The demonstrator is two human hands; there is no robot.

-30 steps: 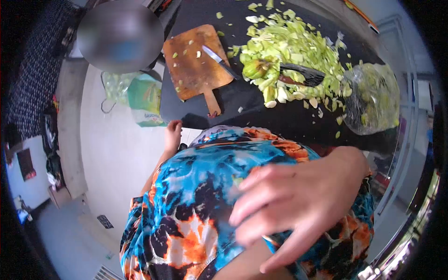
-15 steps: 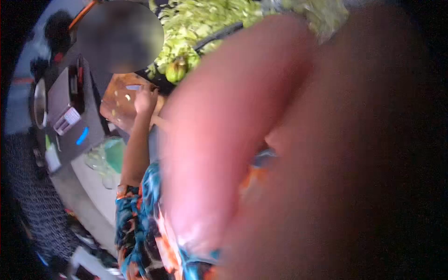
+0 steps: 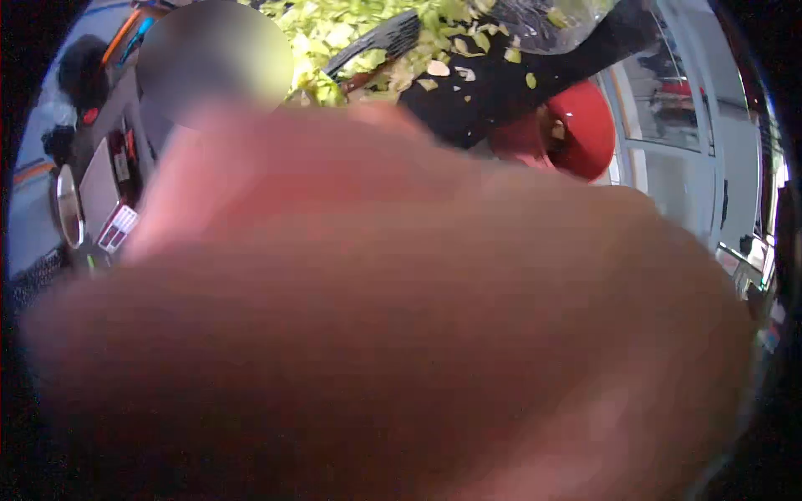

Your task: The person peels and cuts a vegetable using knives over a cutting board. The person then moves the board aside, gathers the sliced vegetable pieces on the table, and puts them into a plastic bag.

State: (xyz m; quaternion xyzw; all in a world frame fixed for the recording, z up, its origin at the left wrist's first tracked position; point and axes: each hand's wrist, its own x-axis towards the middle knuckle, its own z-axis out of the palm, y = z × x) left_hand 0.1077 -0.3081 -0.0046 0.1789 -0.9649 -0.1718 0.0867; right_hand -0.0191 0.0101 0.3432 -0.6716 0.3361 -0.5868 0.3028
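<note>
Hand (image 3: 393, 292) was blurred; its grip could not be judged. A scrap (image 3: 530, 81) near the surface's (image 3: 493, 104) edge risked falling if brushed.

Head-worn cam here, wide fisheye, facing forward and down toward the dark tabletop (image 3: 501, 92) (a blurry hand (image 3: 401, 275) sits super close, blocking most of it).

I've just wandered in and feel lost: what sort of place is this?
Probably a kitchen or other room used for preparing food: chopped green pieces lie heaped on a dark tabletop, with a clear plastic bag beside them.
</note>
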